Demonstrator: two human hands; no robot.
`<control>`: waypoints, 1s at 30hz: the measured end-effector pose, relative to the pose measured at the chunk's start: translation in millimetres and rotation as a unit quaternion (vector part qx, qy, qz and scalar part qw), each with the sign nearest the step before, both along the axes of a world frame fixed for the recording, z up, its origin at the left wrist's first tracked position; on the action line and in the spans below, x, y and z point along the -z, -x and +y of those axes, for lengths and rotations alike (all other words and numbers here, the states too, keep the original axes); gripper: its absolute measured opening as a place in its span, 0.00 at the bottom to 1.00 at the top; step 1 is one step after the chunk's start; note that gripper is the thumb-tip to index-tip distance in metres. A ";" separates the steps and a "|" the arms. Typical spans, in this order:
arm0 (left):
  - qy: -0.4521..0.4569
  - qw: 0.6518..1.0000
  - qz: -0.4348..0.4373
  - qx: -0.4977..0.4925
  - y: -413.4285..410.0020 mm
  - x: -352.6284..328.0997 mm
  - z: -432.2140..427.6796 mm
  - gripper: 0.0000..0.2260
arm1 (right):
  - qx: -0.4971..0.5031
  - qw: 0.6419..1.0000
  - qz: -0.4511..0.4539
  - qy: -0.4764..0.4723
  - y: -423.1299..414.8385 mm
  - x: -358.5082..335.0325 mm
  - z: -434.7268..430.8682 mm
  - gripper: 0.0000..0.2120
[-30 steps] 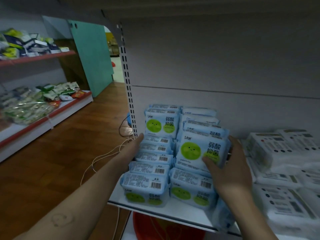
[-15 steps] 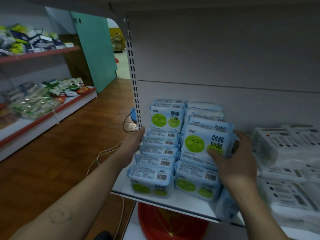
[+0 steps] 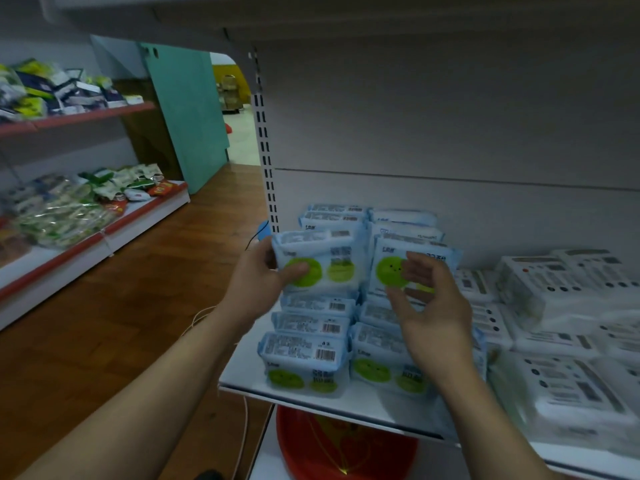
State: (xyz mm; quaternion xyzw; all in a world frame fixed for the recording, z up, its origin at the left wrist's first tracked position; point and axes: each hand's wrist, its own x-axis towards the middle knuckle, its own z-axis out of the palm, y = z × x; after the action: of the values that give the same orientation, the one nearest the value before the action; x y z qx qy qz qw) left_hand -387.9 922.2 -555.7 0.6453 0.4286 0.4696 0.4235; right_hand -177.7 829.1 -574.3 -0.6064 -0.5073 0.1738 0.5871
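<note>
Wooden floor (image 3: 138, 289) lies open at 9 o'clock of the shelf (image 3: 242, 379), whose front-left corner is bare. Left hand (image 3: 258, 282) grips an upright blue pack (image 3: 318, 263) by its left edge, thumb on the face, over the left stack. Right hand (image 3: 433, 306), at 3 o'clock of it, has fingers spread and holds nothing, in front of a 2nd upright pack (image 3: 391, 268). White packs (image 3: 554, 306) crowd 3 o'clock; a red basin (image 3: 346, 452) sits below at 6 o'clock

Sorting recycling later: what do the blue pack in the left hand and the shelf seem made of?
The blue pack looks like soft, glossy plastic film: printed, crimped at its edges. The shelf looks like white-painted sheet metal, smooth with a thin front lip; probably.
</note>
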 end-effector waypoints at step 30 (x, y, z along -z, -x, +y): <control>-0.152 0.908 0.391 0.005 -93.9 8.9 -40.2 0.30 | 0.049 0.978 -0.137 0.146 -57.0 17.5 -24.8 0.29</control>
State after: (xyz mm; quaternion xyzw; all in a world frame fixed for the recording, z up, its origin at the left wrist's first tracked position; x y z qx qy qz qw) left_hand -293.9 882.0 -564.6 0.8359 0.4798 0.2371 0.1215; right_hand -120.7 804.3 -591.8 -0.7281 -0.5215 0.1322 0.4247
